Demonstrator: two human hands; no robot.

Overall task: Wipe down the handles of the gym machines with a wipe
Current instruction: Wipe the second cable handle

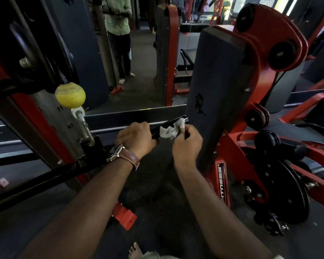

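Observation:
A black bar handle (173, 121) of a cable machine runs up to the right at mid-frame. My left hand (136, 137), with a brown-strapped watch on its wrist, grips the handle's lower end. My right hand (187, 142) pinches a crumpled white wipe (171, 129) and holds it against the handle just right of the left hand. The handle's far tip pokes out beyond the wipe. Part of the handle is hidden under both hands.
A yellow ball stopper (70, 94) hangs on the cable at left beside the numbered weight stack (64, 118). A grey shroud (216, 86) and red frame with pulleys (266, 75) stand right. A mirror behind shows a standing person (118, 30). A red floor bracket (124, 216) lies below.

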